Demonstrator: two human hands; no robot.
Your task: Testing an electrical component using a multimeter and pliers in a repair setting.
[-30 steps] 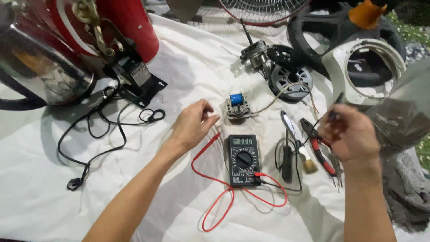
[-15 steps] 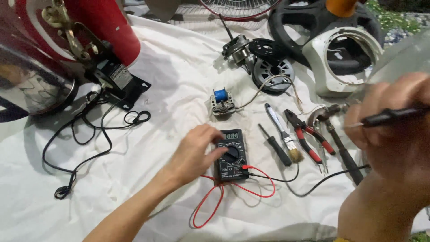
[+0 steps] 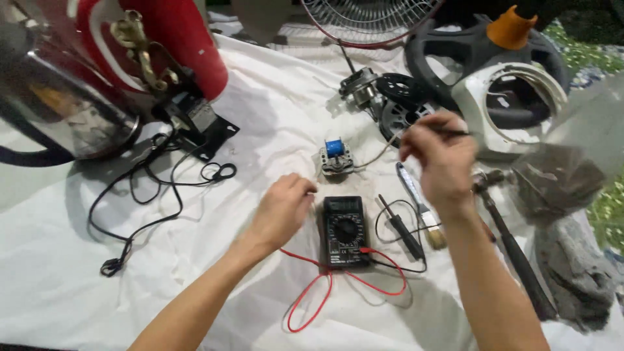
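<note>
A black multimeter (image 3: 345, 231) lies on the white cloth (image 3: 279, 97), with red leads (image 3: 325, 292) looping in front of it. My left hand (image 3: 283, 208) rests just left of the meter, fingers curled and touching the cloth beside it. My right hand (image 3: 441, 156) is raised above the tools and pinches a thin black probe (image 3: 455, 132) that points right. A small motor with a blue coil (image 3: 335, 157) sits beyond the meter. A second black probe (image 3: 402, 227) lies right of the meter.
A red and steel appliance (image 3: 97, 71) with a black cord (image 3: 149, 201) fills the left. A fan grille (image 3: 370, 19), fan motor (image 3: 361, 88), white fan housing (image 3: 513, 107), hammer (image 3: 513, 244), brush (image 3: 419, 205) and grey rag (image 3: 572, 260) lie behind and right.
My right hand has moved left and away from the camera with the probe, over the tools. My left hand slid off the meter's dial to its left side.
</note>
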